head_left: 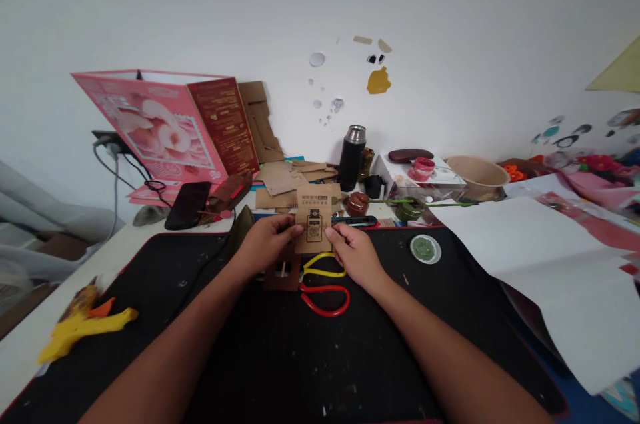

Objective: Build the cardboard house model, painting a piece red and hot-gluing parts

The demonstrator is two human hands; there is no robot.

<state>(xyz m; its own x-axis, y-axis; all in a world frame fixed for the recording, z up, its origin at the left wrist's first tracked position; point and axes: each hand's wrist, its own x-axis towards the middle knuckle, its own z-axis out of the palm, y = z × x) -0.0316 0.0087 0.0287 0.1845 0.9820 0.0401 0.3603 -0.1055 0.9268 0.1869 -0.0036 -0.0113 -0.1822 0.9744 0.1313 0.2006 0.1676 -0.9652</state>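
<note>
A small piece of brown printed cardboard (313, 221) is held upright between both my hands, with a dark drawing and lettering on its face. My left hand (273, 237) pinches its left edge between thumb and fingers. At the right edge, my right hand (353, 251) grips it the same way. Just below lies a pair of scissors (326, 301) with one red and one yellow handle; the blades are hidden. A reddish-brown card piece (283, 275) rests on the black mat (300, 364) beneath my left hand.
A yellow glue gun (83, 327) lies at the left. Behind my hands stand a black thermos (353, 157), brown cardboard scraps (283, 179) and a pink folder (165, 127). A dark phone (189, 205) lies near it. Right are a dish of green paste (425, 249) and white paper (545, 257).
</note>
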